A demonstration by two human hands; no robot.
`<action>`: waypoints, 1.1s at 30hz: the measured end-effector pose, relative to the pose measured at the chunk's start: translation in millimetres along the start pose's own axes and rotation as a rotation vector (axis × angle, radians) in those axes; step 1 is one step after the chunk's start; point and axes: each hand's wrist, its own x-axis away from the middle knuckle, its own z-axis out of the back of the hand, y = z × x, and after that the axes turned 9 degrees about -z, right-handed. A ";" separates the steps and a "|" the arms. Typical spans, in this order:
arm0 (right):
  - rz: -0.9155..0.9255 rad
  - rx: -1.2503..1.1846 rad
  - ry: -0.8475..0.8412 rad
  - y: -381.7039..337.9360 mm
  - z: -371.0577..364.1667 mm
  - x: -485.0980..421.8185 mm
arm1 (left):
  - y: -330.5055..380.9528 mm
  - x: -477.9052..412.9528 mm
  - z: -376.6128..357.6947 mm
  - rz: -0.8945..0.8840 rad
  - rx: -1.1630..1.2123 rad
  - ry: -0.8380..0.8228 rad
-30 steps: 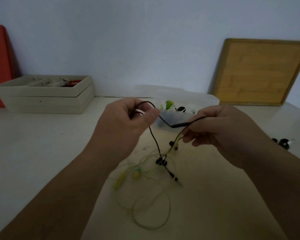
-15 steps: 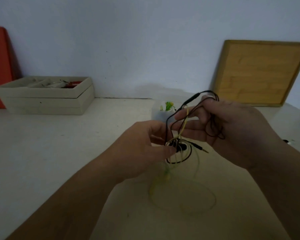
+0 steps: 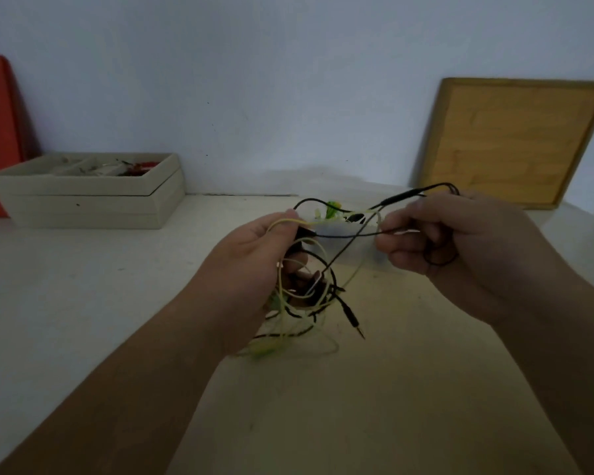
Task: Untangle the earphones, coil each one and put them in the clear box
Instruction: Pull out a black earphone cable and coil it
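Much of clear box (image 3: 341,233) behind tangled earphones (image 3: 318,305)

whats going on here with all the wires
A person is untangling two earphones over the table. The left hand grips the tangle of loops, while the right hand pinches the black earphone cord, pulled out sideways. The yellow-green earphone cord is wound through the black one, so they are not yet separated. The black plug hangs loose below. The clear box sits just behind the hands.
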 end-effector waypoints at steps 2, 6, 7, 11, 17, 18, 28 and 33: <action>-0.014 -0.062 -0.015 0.1 0.3 -0.1 | 0.8 1.6 -0.2 0.035 0.093 -0.058; -0.041 -0.169 -0.026 -5.1 8.8 -3.1 | 3.9 0.7 11.4 -0.017 -0.123 -0.282; -0.050 -0.205 -0.020 -5.9 10.7 -3.9 | 4.2 -1.2 16.1 -0.038 -0.166 -0.337; -0.082 -0.263 -0.041 -3.0 11.6 -7.9 | 4.5 -5.0 32.7 -0.109 -0.342 -0.463; -0.104 -0.305 -0.001 -4.4 12.7 -10.7 | 7.6 -7.4 36.1 -0.118 -0.407 -0.400; -0.098 -0.324 0.018 -6.0 14.8 -11.4 | 5.1 -9.0 36.7 -0.092 -0.397 -0.320; -0.167 -0.206 -0.048 -13.1 29.3 -9.0 | -6.2 -18.2 41.6 0.100 -0.423 -0.022; -0.112 0.079 0.143 -15.0 35.4 -10.3 | -12.3 -25.6 56.0 -0.117 -0.711 0.220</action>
